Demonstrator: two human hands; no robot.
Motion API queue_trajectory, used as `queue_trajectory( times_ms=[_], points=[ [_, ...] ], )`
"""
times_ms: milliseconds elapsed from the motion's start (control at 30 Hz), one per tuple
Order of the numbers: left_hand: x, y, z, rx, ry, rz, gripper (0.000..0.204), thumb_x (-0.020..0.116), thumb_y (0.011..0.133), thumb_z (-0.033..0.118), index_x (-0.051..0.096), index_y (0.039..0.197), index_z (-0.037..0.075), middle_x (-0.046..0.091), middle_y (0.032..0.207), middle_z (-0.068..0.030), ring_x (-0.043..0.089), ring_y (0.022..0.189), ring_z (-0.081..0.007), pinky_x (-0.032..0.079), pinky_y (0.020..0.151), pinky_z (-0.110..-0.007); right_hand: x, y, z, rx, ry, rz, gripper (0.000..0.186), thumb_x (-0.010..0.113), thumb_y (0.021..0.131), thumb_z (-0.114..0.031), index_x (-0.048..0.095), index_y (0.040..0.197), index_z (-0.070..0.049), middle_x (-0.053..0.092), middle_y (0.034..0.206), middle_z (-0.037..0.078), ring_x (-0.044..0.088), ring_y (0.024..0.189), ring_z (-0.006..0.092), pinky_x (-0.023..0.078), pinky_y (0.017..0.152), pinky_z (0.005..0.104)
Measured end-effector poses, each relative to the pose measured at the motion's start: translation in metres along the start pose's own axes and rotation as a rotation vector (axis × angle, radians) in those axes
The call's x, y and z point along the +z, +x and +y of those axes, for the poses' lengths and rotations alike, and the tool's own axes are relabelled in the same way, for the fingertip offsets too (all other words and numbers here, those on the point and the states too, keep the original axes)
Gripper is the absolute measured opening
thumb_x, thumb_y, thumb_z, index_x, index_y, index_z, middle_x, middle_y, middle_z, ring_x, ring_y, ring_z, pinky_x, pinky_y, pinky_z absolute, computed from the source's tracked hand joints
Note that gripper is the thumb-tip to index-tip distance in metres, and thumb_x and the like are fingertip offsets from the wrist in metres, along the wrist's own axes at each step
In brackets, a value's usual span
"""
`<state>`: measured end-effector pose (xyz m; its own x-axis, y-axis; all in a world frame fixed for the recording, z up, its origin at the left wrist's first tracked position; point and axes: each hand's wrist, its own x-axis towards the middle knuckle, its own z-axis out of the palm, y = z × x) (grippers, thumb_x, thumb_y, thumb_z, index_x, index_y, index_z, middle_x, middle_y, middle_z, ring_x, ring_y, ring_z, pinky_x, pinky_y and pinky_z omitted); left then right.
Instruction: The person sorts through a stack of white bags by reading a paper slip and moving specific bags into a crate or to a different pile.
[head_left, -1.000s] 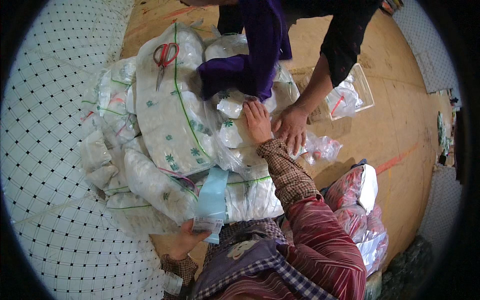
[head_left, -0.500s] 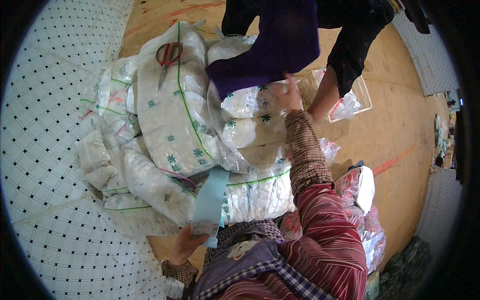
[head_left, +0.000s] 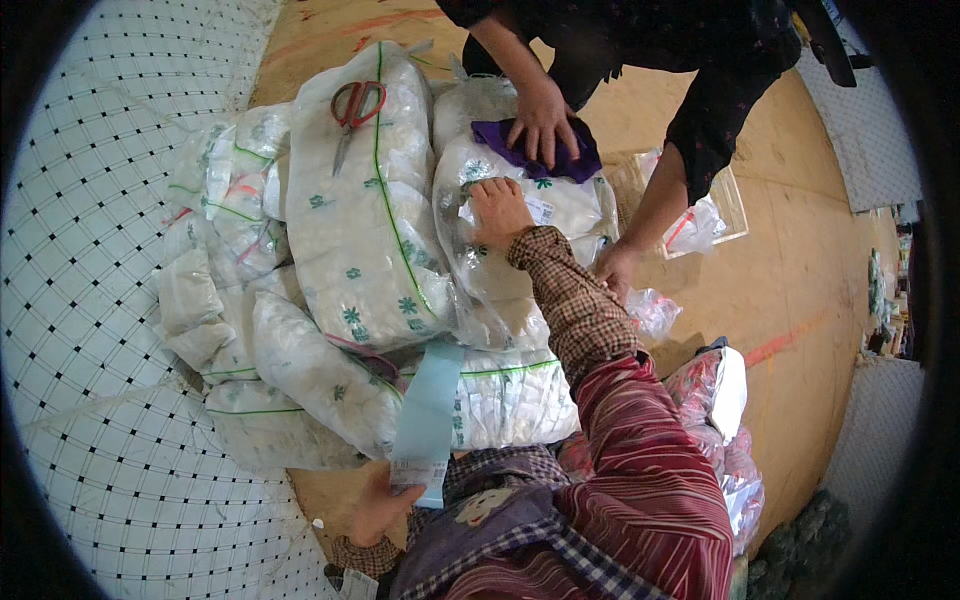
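Observation:
At the lower left, my left hand (head_left: pixel 385 505) pinches the end of a light blue label backing strip (head_left: pixel 428 405) that bears a white printed label. My right hand (head_left: pixel 498 212) lies on a large clear plastic bag (head_left: pixel 465 165) filled with white packets, its fingers pressed against a white label (head_left: pixel 540 210) partly hidden beneath it. Just beyond, a co-worker's hand (head_left: pixel 545 125) presses a purple cloth (head_left: pixel 585 160) onto the same bag. The co-worker's other hand (head_left: pixel 617 270) is at the bag's right edge.
Red-handled scissors (head_left: pixel 356 105) rest on the neighbouring long bag (head_left: pixel 330 230) with a green seal line. More filled bags (head_left: pixel 235 310) are piled at the left. On the right are a shallow tray (head_left: pixel 735 205) with plastic, and red-and-clear bags (head_left: pixel 700 380).
My right hand has moved left across the bag onto the label. The co-worker's large purple cloth is now bunched under a hand. My left hand and the strip have shifted slightly down.

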<state>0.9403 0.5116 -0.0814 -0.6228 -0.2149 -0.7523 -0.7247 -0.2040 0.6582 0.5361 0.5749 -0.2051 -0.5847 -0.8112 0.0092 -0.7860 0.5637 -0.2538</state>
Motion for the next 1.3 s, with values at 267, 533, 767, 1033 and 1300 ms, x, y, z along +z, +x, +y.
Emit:
queue_trajectory(
  times_ms=[267,533,767,1033,1300],
  points=[
    [-0.003,-0.014,-0.025,0.006,0.086,0.043,0.045,0.068,0.068,0.012,0.05,0.107,-0.002,0.06,0.092,-0.0112,0.056,0.085,-0.0183,0.044,0.073,-0.032,0.021,-0.007,0.006,0.188,0.102,0.162,0.036,0.063,0.065,-0.017,0.043,0.091,-0.004,0.058,0.083,0.012,0.054,0.084,0.0278,0.035,0.079,0.0372],
    [-0.002,-0.024,-0.038,0.033,-0.128,-0.01,0.03,0.063,0.074,0.01,0.054,0.1,-0.003,0.061,0.089,-0.0072,0.056,0.079,-0.0146,0.045,0.069,-0.029,-0.074,-0.047,0.023,0.13,0.474,0.802,0.017,0.052,0.079,-0.005,0.042,0.091,-0.007,0.05,0.059,0.014,0.052,0.051,0.0302,0.04,0.046,0.0355],
    [-0.004,-0.002,-0.025,0.166,-0.079,-0.014,0.03,0.063,0.071,0.004,0.054,0.099,-0.002,0.06,0.089,-0.0056,0.055,0.079,-0.0133,0.044,0.068,-0.027,-0.19,-0.143,-0.08,-0.226,0.544,0.868,0.037,0.067,0.066,-0.004,0.049,0.098,-0.004,0.052,0.065,0.009,0.052,0.054,0.0217,0.042,0.048,0.0304],
    [0.006,0.024,0.022,0.214,-0.167,-0.12,0.035,0.055,0.065,-0.007,0.053,0.1,-0.001,0.059,0.088,-0.0039,0.056,0.079,-0.0146,0.043,0.072,-0.026,-0.246,-0.307,-0.094,0.272,1.013,0.889,0.035,0.064,0.07,0.005,0.049,0.101,0.0,0.05,0.083,0.002,0.045,0.058,0.0045,0.035,0.049,0.0182],
    [0.044,0.05,0.051,0.124,0.101,-0.276,0.03,0.059,0.067,-0.005,0.055,0.097,-0.002,0.061,0.09,-0.0069,0.058,0.08,-0.0147,0.045,0.072,-0.027,-0.162,-0.384,-0.014,0.909,0.504,0.933,0.019,0.06,0.075,-0.007,0.049,0.089,-0.001,0.055,0.076,0.008,0.05,0.059,0.0122,0.041,0.055,0.0251]
  ],
)
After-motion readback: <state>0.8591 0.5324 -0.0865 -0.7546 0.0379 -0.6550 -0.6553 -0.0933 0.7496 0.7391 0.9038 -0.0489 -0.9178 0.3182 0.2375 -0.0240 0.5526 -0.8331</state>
